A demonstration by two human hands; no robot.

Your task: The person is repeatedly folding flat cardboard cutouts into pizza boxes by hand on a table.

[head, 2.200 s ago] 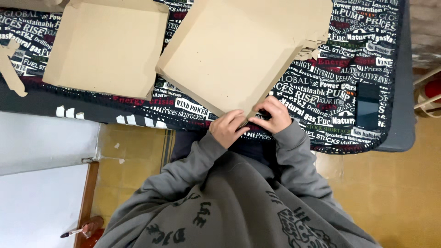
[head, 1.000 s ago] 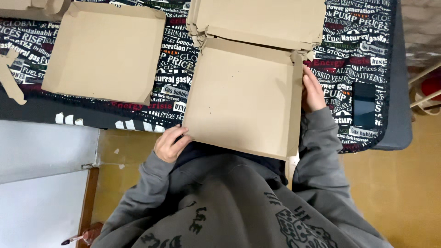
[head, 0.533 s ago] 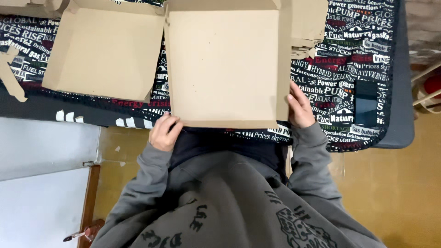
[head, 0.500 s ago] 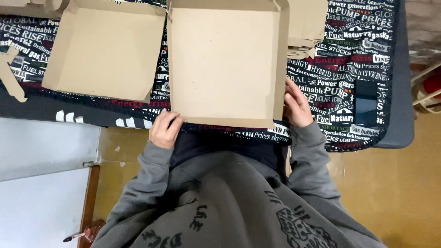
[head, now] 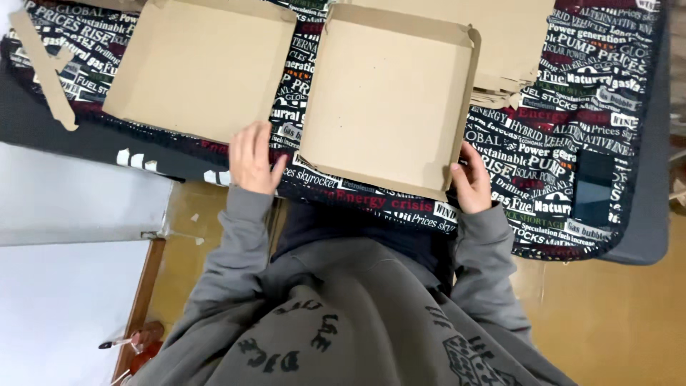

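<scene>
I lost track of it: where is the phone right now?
In the head view, the phone lies flat on the printed cloth near the table's right edge, right of the right hand and the cardboard tray.

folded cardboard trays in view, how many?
2. One tray lies in front of the person, right hand at its near right corner. The other tray lies to its left. A stack of flat cardboard behind may hide more.
</scene>
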